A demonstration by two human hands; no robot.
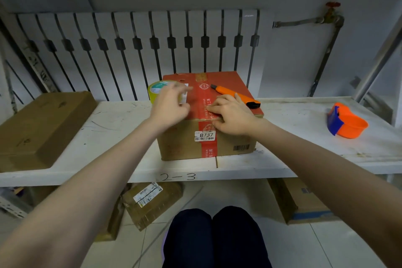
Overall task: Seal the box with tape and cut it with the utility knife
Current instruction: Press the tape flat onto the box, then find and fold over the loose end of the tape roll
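A cardboard box (pixel 180 143) with a red top and a red tape strip down its middle stands on the white shelf (pixel 121 128). An orange utility knife (pixel 236 95) lies on the box top, at the right. A yellowish tape roll (pixel 155 89) sits at the box's far left corner, partly hidden behind my left hand (pixel 170 103). That hand is blurred above the box's left side, fingers spread, and I cannot tell if it touches the roll. My right hand (pixel 230 115) presses with bent fingers on the tape strip at the box's front edge.
A flat brown carton (pixel 41 124) lies on the shelf at the left. An orange and blue tape dispenser (pixel 345 121) sits at the right. A radiator and a pipe line the wall behind. More parcels (pixel 150 202) lie on the floor below, near my knees.
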